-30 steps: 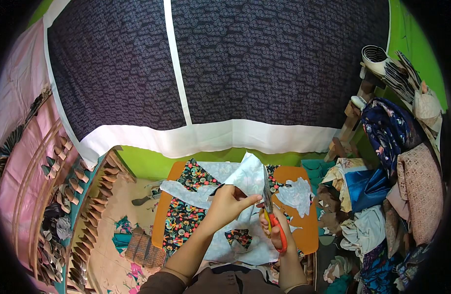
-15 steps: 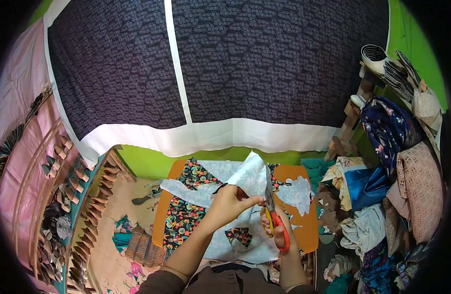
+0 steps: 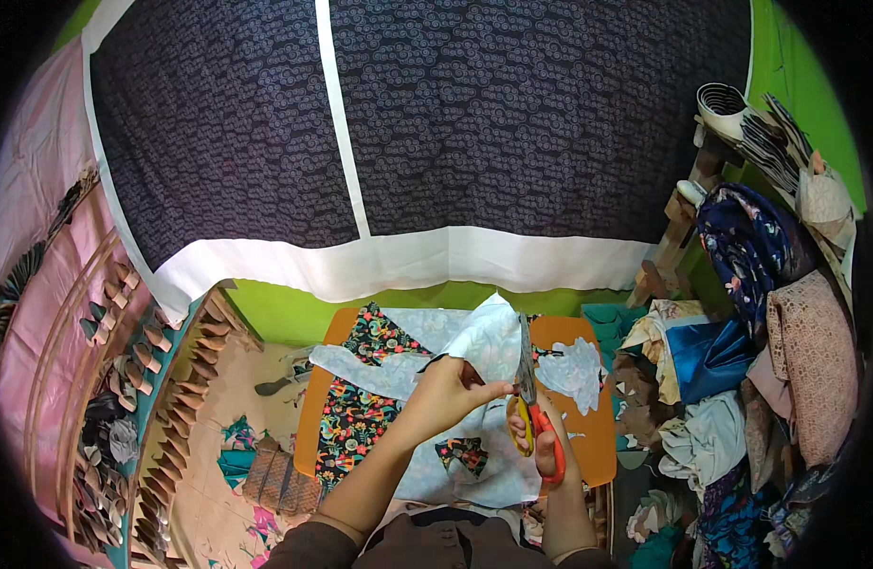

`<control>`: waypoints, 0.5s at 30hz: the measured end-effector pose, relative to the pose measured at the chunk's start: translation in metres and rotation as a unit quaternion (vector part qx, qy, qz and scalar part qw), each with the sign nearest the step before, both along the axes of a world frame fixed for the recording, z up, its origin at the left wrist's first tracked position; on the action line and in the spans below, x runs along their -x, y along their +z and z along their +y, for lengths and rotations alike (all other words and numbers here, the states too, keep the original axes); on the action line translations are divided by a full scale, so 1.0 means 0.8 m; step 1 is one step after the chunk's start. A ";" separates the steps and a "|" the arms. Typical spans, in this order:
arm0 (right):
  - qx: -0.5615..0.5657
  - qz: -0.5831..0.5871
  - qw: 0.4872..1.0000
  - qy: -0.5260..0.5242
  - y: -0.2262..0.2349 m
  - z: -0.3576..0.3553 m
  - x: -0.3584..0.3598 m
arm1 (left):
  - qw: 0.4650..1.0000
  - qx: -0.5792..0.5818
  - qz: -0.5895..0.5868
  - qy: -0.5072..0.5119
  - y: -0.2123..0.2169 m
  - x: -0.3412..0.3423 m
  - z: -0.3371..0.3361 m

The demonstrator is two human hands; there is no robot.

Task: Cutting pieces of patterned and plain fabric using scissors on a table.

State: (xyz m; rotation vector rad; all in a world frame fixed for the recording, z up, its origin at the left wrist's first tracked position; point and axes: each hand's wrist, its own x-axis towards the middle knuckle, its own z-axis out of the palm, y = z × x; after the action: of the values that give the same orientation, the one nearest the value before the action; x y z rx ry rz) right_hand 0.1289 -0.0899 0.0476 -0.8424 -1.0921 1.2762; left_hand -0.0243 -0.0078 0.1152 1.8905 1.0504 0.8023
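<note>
Nearest, toward 4 o'clock on the counter, the right hand has its fingers around the handles of one pair of scissors. Near the middle, the left hand grips one folded pale cloth rising toward 12 o'clock; whether the blades touch its right edge I cannot tell. Bare room on the counter is a strip at 4 o'clock and a thin edge at 9. One crumpled pale scrap lies at 3 o'clock.
</note>
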 end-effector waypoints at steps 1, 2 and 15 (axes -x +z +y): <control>0.008 0.000 1.000 -0.004 0.002 0.000 0.000 | 0.999 -0.013 -0.036 -0.003 -0.001 -0.002 0.000; 0.015 -0.001 1.000 -0.008 0.004 0.000 0.000 | 0.999 -0.012 -0.036 -0.004 0.000 -0.002 0.001; -0.027 -0.068 0.997 -0.036 -0.009 0.005 -0.009 | 0.997 0.036 0.012 -0.073 -0.010 0.004 0.012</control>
State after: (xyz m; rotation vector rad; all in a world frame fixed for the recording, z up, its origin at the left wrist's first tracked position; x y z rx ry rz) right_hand 0.1360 -0.0861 0.0404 -0.9294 -1.1885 1.1387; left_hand -0.0272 0.0019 0.1074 1.8947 0.9318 0.6516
